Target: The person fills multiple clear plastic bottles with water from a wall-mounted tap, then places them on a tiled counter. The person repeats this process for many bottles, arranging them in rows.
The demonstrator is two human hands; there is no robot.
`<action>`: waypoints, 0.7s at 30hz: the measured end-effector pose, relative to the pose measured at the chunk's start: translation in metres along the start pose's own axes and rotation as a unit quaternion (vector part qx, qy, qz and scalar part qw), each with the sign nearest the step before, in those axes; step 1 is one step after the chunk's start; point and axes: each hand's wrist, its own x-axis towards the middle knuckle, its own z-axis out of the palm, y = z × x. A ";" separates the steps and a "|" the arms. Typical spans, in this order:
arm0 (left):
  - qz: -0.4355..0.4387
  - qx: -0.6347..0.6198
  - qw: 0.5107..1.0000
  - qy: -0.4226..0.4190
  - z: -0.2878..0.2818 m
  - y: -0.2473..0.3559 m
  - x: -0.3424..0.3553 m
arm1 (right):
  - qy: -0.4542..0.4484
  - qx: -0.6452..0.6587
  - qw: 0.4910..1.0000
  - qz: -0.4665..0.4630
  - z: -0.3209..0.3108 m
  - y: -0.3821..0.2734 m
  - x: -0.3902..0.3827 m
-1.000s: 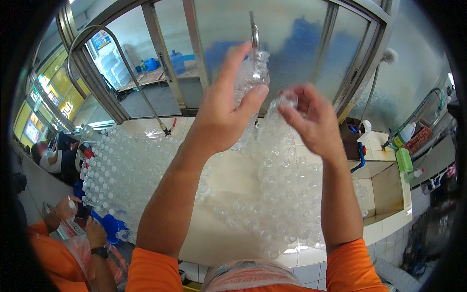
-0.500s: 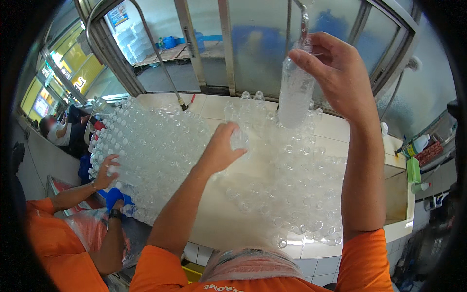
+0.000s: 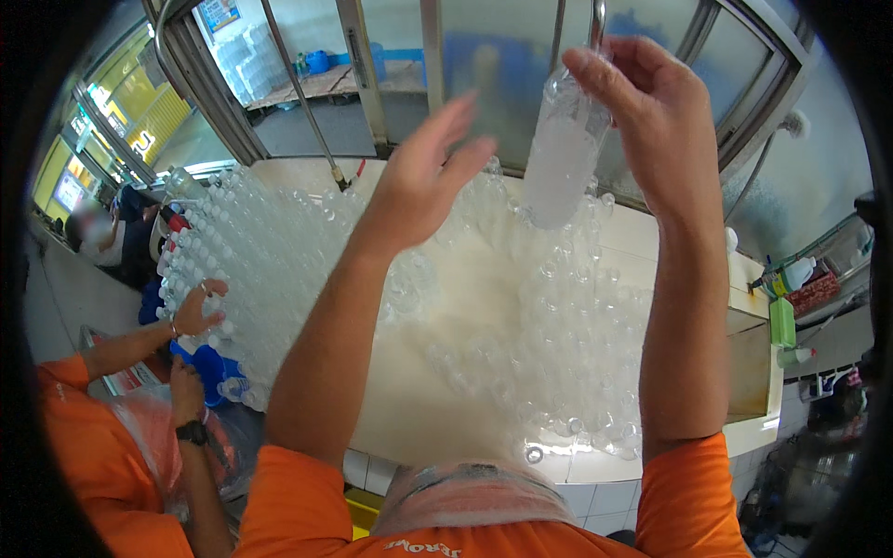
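My right hand [image 3: 651, 102] grips a clear plastic bottle [image 3: 563, 158] by its neck, just below a steel spout [image 3: 598, 20]; the bottle looks cloudy inside. My left hand [image 3: 428, 177], slightly blurred, is raised left of that bottle with fingers apart and nothing in them. Below both hands, many clear uncapped bottles [image 3: 581, 358] stand in a crowd on the white tiled counter [image 3: 437, 400]. On the left is another dense group of clear bottles [image 3: 279, 242], white caps on those at its outer edge.
A co-worker's hand [image 3: 195, 312] is among the capped bottles beside a blue container [image 3: 209, 372]. A person [image 3: 98, 237] sits at the far left. A thin metal pipe [image 3: 316, 130] rises left of me. A tiled basin [image 3: 749, 372] and green container [image 3: 781, 324] are at right, glass panels [image 3: 493, 84] ahead.
My right hand rose to the spout with a bottle and stays there. My left hand left the spout, moved down onto a bottle, then rose again, now empty. The co-worker's hands shifted.
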 end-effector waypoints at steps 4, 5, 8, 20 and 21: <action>0.089 -0.066 0.982 -0.154 0.027 0.062 0.049 | 0.106 0.204 0.973 0.032 0.009 0.018 -0.014; 0.103 -0.065 0.979 -0.166 0.027 0.071 0.052 | 0.135 0.302 0.944 -0.002 0.013 0.028 -0.021; 0.151 0.007 0.979 -0.133 0.029 0.083 0.059 | 0.132 0.248 0.958 0.062 0.031 0.059 -0.092; 0.119 0.065 0.990 -0.046 0.049 0.094 0.049 | -0.355 0.041 0.933 0.039 0.071 0.115 -0.194; 0.128 0.068 0.989 -0.036 0.050 0.093 0.051 | -0.282 0.066 0.957 0.009 0.060 0.114 -0.176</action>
